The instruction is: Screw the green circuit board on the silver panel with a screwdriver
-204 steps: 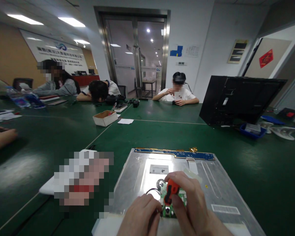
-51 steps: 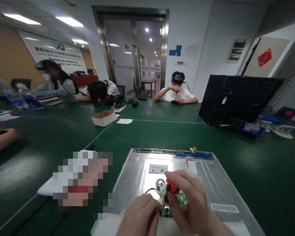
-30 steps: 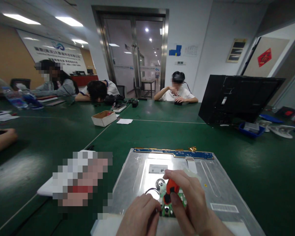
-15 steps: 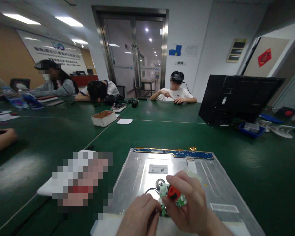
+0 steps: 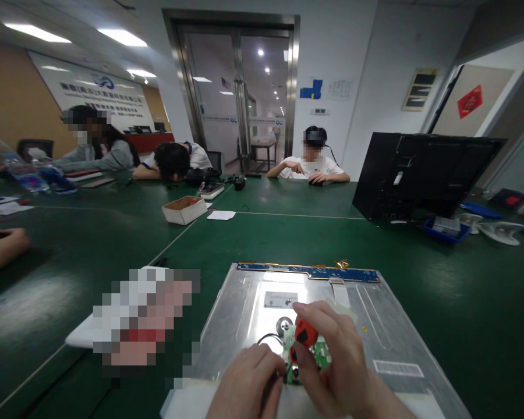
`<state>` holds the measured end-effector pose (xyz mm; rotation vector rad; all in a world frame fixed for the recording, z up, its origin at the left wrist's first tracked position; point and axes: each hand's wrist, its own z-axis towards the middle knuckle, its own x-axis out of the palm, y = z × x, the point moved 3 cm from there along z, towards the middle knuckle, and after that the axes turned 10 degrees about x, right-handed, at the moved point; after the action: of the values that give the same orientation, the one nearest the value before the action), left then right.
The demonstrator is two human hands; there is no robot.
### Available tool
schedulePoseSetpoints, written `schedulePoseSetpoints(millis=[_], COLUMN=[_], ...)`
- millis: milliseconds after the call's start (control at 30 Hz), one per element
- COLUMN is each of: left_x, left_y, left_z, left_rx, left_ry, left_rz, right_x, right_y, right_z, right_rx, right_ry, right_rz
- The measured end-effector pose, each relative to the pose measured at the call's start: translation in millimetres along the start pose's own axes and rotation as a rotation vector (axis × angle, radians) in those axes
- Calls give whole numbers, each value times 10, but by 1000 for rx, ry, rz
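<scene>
A silver metal panel (image 5: 388, 326), the back of a display, lies flat on the green table in front of me. A blue circuit strip (image 5: 310, 272) runs along its far edge. A small green circuit board (image 5: 321, 352) sits on the panel's near part. My right hand (image 5: 336, 366) grips an orange-handled screwdriver (image 5: 304, 334), tip down on that board. My left hand (image 5: 248, 387) rests beside the board, fingertips pressing at its left edge next to a thin black wire (image 5: 266, 337).
A blurred-out white item (image 5: 144, 317) lies left of the panel. A black monitor (image 5: 419, 174) stands at the back right, with a blue tray (image 5: 445, 230) by it. A cardboard box (image 5: 186, 209) sits mid-table. Three people sit at the far side; another person's hand (image 5: 2, 247) rests at left.
The screwdriver handle has tilted back and forth in my right hand over the board; my left hand has stayed put. The person at the far side lowered a hand from the face.
</scene>
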<state>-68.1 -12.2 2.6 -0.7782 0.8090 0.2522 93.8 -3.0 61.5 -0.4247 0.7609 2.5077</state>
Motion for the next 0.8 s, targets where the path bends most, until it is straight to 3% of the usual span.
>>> schedulePoseSetpoints(millis=[233, 567, 800], left_x=[22, 5, -2], left_y=[34, 10, -3], left_z=[-14, -4, 1], left_rx=[18, 7, -4], left_ry=[-32, -25, -24], left_rz=[17, 0, -6], right_x=[12, -15, -7], right_y=[8, -92, -14], right_z=[30, -102, -37], right_rx=[-77, -44, -35], right_ry=[-122, 53, -32], right_rz=[-55, -29, -33])
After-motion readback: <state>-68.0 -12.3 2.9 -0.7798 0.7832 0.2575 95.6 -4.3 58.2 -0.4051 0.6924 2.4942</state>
